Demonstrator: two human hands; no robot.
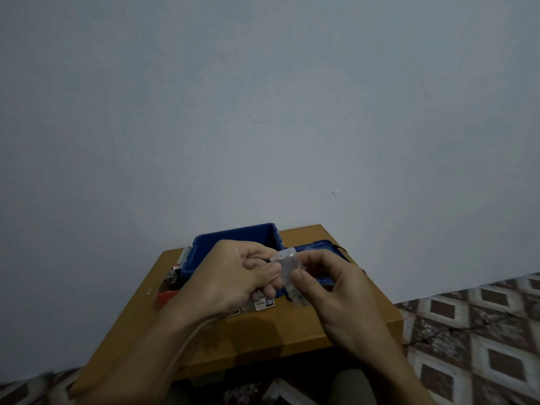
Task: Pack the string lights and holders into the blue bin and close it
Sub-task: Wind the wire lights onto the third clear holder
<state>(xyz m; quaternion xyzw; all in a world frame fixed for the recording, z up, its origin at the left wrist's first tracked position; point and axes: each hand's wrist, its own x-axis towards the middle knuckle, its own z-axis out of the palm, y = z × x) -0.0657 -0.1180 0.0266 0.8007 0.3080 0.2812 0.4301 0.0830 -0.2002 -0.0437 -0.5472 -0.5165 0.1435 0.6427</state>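
An open blue bin (233, 238) stands at the back of a small wooden table (263, 328). Its blue lid (324, 247) lies flat to the right of it. Above the table's middle, my left hand (233, 276) and my right hand (330, 285) together pinch a small clear plastic holder (287, 264) between fingers and thumbs. A short black wire end (289, 298) shows just below the holder. The bin's inside is hidden behind my left hand.
Small printed cards or packets (263, 304) lie on the table under my hands. A red packet (166, 296) and a silvery item (175, 270) sit left of the bin. A plain wall rises behind the table; patterned floor (482, 331) spreads right.
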